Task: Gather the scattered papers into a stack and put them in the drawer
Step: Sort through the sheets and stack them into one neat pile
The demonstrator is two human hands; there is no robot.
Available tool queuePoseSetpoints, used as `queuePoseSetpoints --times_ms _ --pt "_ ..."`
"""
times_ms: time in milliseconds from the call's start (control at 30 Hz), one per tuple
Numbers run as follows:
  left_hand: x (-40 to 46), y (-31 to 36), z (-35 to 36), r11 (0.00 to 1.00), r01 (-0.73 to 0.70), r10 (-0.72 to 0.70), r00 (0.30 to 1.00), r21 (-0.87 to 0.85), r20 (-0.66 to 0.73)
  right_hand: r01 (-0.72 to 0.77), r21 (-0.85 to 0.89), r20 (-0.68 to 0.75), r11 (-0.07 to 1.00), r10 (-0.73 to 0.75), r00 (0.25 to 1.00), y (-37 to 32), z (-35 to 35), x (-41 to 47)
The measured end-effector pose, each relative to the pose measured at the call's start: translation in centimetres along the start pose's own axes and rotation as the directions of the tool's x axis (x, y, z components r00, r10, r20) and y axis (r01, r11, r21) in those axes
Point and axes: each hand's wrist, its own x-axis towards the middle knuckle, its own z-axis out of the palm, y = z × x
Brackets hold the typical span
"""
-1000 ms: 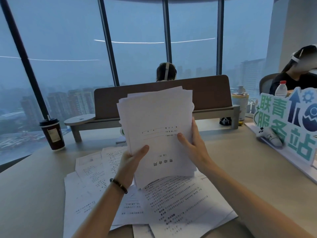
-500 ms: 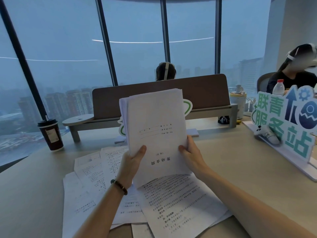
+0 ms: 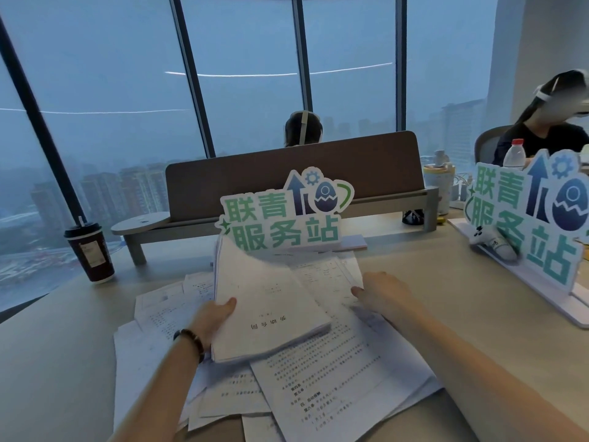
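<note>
My left hand (image 3: 214, 320) grips the left edge of a thick stack of white papers (image 3: 271, 311), which tilts low over the desk. My right hand (image 3: 381, 291) rests flat on a loose printed sheet (image 3: 328, 275) just right of the stack, fingers pressing its edge. Several more scattered papers (image 3: 338, 381) lie spread on the desk under and around the stack, reaching to the near edge. No drawer is in view.
A green-lettered standing sign (image 3: 283, 215) stands just behind the papers, a second sign (image 3: 522, 224) at the right. A dark coffee cup (image 3: 90, 250) stands far left. A brown divider screen (image 3: 293, 177) crosses the desk's back. Two people sit beyond.
The stack came down from upright in front of me to low over the desk. My right hand let go of it and moved onto a loose sheet at its right.
</note>
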Motion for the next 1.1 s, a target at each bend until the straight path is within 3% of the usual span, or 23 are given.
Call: queuePoseSetpoints --times_ms 100,233,433,633,867,967,1100 --pt "0.1 -0.3 0.6 0.999 0.031 -0.031 1.0 0.032 -0.003 0.009 0.027 -0.015 1.0 -0.008 1.0 0.3 0.1 0.2" --pt "-0.1 0.0 1.4 0.999 0.022 -0.022 1.0 0.032 -0.004 0.018 0.185 0.026 0.982 -0.023 0.999 0.1 -0.3 0.5" --pt "-0.4 0.5 2.3 0.999 0.033 -0.034 0.999 0.024 0.009 -0.125 0.454 0.146 0.882 0.064 0.987 1.0 -0.7 1.2" --pt "-0.6 1.0 4.3 1.0 0.009 -0.009 0.999 0.011 0.031 -0.195 0.505 0.115 0.841 0.159 0.981 2.3 -1.0 2.1" --pt "-0.7 0.8 4.8 0.998 -0.023 0.025 0.999 -0.052 0.039 -0.179 0.302 0.192 0.936 0.124 0.974 3.6 -1.2 2.1" --pt "-0.7 0.6 4.5 0.995 -0.021 0.025 0.999 -0.101 0.039 -0.118 0.147 0.073 0.982 0.108 0.991 3.6 -1.5 1.4" --pt "-0.5 0.6 4.4 0.992 -0.023 0.027 0.999 -0.124 0.031 -0.091 0.125 0.023 0.988 0.089 0.996 3.3 -1.9 1.1"
